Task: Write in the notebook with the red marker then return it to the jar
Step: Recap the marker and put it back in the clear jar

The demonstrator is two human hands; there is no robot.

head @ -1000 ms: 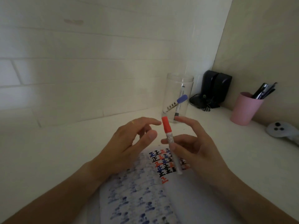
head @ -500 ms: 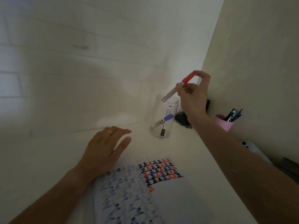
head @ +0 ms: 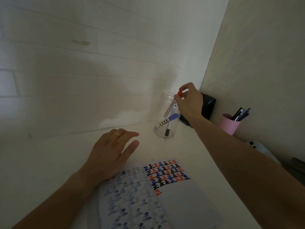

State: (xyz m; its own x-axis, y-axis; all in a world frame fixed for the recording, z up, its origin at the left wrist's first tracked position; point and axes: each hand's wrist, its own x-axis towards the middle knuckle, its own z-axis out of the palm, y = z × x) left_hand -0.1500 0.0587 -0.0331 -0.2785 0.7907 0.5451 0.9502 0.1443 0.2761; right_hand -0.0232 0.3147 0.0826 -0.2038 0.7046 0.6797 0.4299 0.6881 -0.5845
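**A:** What is shown, and which step is in hand?

**B:** A dim white desk (head: 49,162) in a corner is seen from above. At about one o'clock, a clear plastic jar (head: 165,116) is held over by the right hand (head: 189,103), whose fingertips are pinched on the red cap of a white-barrelled red marker (head: 179,93). The barrel is already lowered through the rim, beside a blue-capped marker (head: 171,117) and a black-tipped one. The return to the jar is judged to be under way.

**A:** And the other hand?

**B:** The left hand (head: 112,152) is laid flat, fingers loosely spread, nothing held, at nine o'clock from the open notebook (head: 165,195), whose page is filled with red, blue and black marks.

**A:** What is called for next?

**B:** Probably the pinch is to be released so the marker drops inside.
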